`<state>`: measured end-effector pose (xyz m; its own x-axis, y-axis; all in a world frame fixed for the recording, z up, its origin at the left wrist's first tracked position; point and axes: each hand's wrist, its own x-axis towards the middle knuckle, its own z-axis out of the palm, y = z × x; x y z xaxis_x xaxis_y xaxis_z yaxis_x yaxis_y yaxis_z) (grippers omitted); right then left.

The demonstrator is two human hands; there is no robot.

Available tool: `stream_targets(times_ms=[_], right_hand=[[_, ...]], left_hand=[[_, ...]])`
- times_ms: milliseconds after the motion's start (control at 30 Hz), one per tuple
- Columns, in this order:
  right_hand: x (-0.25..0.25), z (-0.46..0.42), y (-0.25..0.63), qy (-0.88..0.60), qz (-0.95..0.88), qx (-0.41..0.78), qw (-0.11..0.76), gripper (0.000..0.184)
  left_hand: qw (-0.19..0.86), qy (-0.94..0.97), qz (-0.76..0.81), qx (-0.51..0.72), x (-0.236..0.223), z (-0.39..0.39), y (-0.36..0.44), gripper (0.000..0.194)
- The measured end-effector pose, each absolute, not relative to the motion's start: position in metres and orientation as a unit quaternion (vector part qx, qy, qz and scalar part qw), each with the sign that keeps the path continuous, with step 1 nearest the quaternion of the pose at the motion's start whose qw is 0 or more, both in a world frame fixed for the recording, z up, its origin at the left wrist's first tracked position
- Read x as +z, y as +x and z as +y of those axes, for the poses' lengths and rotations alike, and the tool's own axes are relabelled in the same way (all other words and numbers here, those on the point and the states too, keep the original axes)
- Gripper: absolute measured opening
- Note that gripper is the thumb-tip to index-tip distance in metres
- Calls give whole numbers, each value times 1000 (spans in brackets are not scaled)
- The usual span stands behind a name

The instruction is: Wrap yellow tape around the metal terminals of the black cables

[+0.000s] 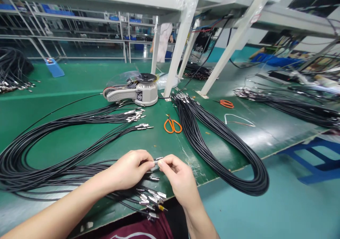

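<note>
Near the front of the green bench, my left hand [129, 170] is closed in a pinch on a black cable's silvery metal end [156, 162]. My right hand [179, 177] pinches the tip of that same end, its fingertips almost touching the left ones. Below both hands, loose cable ends with metal connectors [151, 198] fan out, one bearing a yellow piece [162, 208]. A large loop of black cables [53, 125] curves round on the left, its metal ends pointing right. Just beyond my hands lie orange-handled scissors [173, 126].
A grey tape dispenser [145, 92] stands beyond the cables. A bundled cable loop [239, 154] hangs over the bench's right front edge. White posts [183, 37] rise behind it. Farther right are orange-handled scissors [226, 103], another cable bundle [292, 108] and a blue stool [316, 157].
</note>
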<state>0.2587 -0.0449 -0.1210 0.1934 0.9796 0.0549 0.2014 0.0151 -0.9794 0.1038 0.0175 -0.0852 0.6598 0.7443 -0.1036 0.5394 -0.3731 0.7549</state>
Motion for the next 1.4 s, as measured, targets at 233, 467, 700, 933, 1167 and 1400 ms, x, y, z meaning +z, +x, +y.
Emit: stream_targets(times_ms=[233, 467, 700, 933, 1167, 1400], right_hand=[[-121, -45, 267, -569, -525, 430, 464, 20], [-123, -50, 286, -613, -579, 403, 356, 24], [-114, -38, 296, -638, -519, 404, 401, 25], [-109, 22, 275, -606, -449, 451, 477, 31], [-109, 49, 260, -579, -467, 472, 473, 24], [-97, 47, 259, -569, -493, 451, 480, 21]], left_hand=[[361, 829, 403, 143, -96, 11, 109, 20], [219, 880, 376, 193, -97, 41, 93, 23], [45, 867, 435, 238, -129, 110, 100, 20], [44, 874, 387, 292, -126, 87, 103, 27], [100, 853, 377, 346, -122, 68, 98, 22], [204, 820, 408, 346, -112, 68, 95, 19]])
